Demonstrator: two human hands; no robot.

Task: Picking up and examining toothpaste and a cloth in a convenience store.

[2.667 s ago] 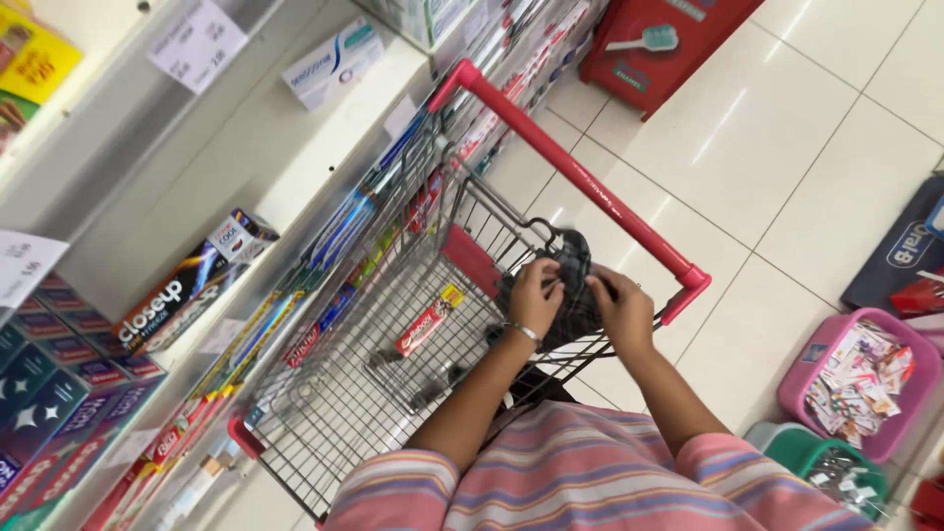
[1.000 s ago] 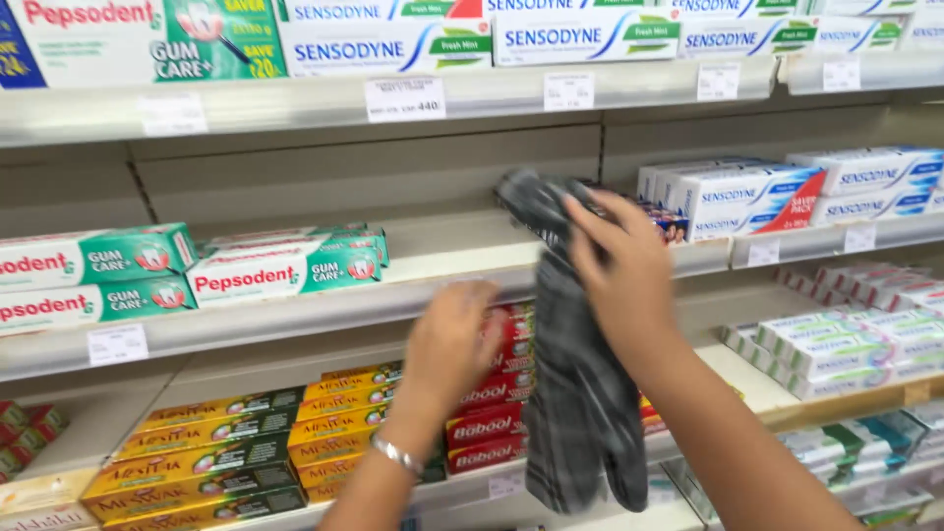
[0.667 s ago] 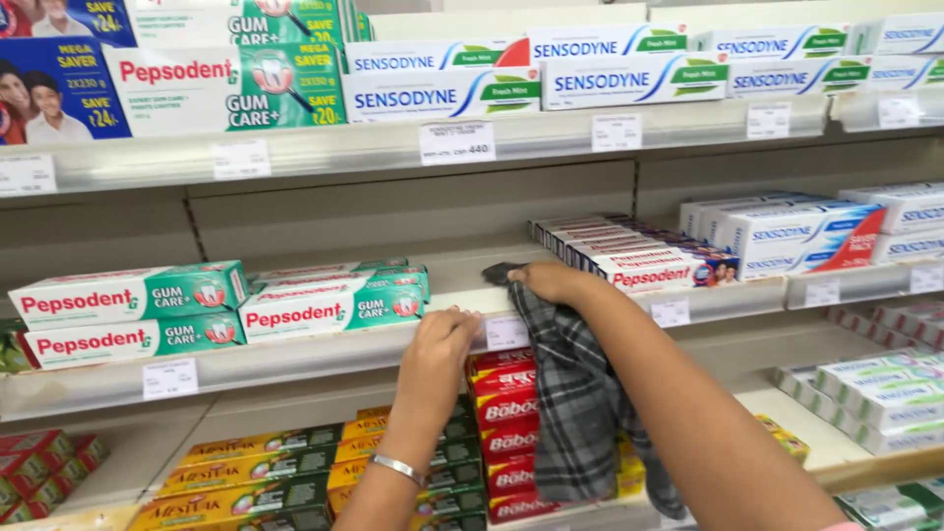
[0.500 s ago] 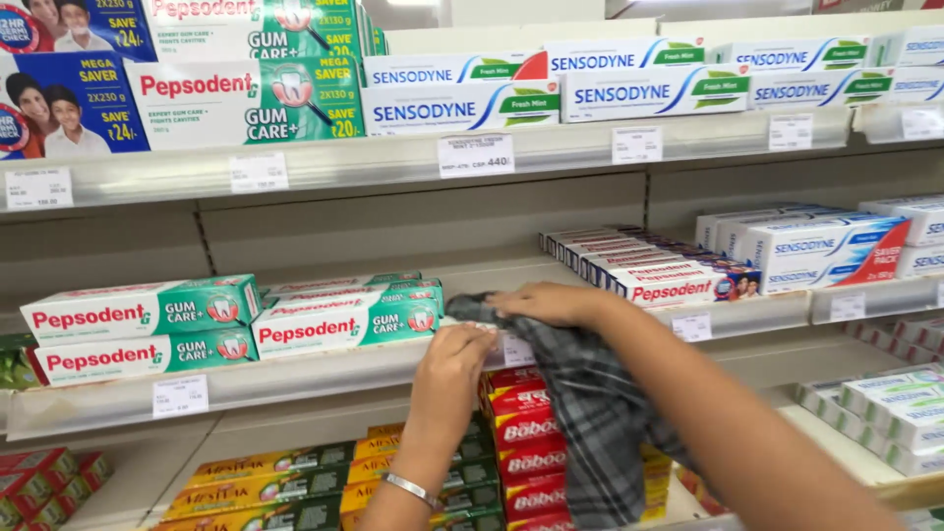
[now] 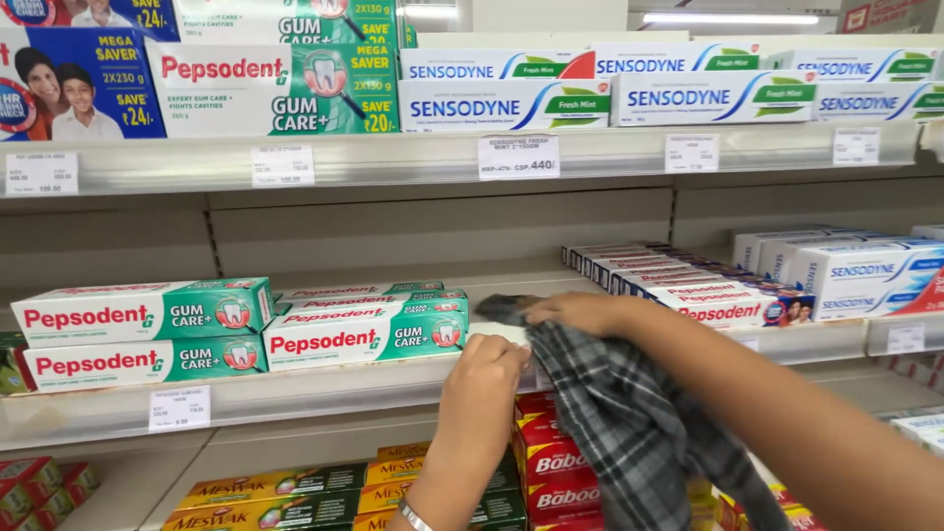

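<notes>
Pressing a dark plaid cloth (image 5: 629, 413) onto a store shelf with both hands.

Nearest, the left hand (image 5: 484, 372), a bracelet (image 5: 413, 513) on its wrist, is curled with its fingers closed at the cloth's edge by the shelf lip (image 5: 295, 395); whether it truly pinches the fabric is hard to tell. The right hand (image 5: 575, 312) lies flat over the cloth's bunched top, holding it on the bare middle shelf, while the rest hangs down over red boxes (image 5: 556, 472). Just left stand green-and-white toothpaste cartons (image 5: 364, 334); right, white-and-red cartons (image 5: 688, 285). Farther up, blue-and-white boxes (image 5: 610, 88) line the top shelf.
</notes>
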